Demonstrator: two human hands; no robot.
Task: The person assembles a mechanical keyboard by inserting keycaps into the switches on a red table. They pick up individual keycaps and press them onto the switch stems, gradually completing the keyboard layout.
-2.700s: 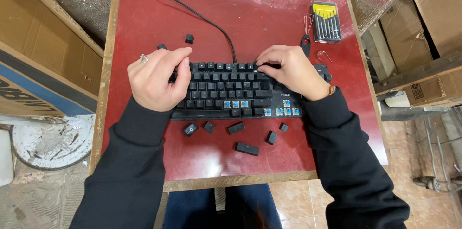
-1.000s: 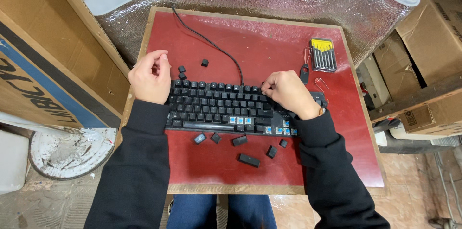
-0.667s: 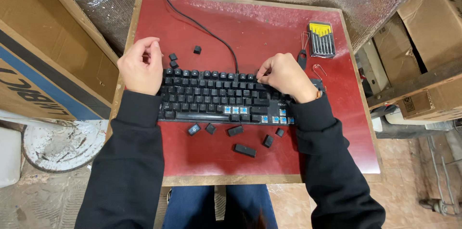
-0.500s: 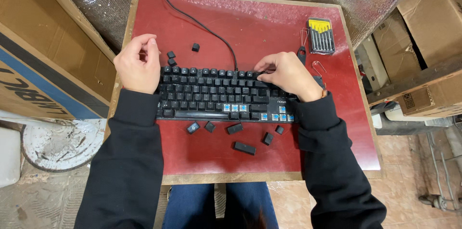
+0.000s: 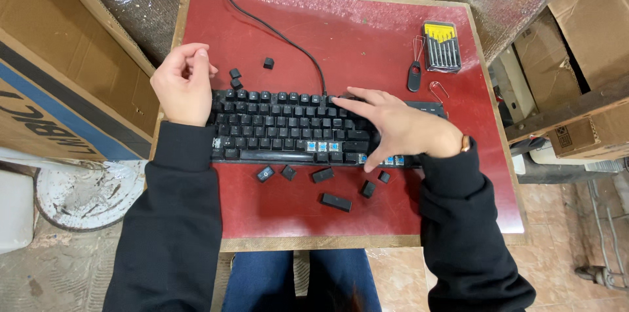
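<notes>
Head view: right hand lies open across the rigid keyboard; left hand, loosely curled, seemingly empty, beside its left end.

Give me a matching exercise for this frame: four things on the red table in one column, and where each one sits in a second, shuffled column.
Things:
1. screwdriver set
2. long black keycap
3. cable
4. left hand

Places:
A. raised at the left end of the keyboard, fingers curled
B. far right part of the table
C. runs from the keyboard's back edge to the table's far left corner
D. loose on the table, nearer the person than the keyboard

Pairs: 1-B, 2-D, 3-C, 4-A
</notes>
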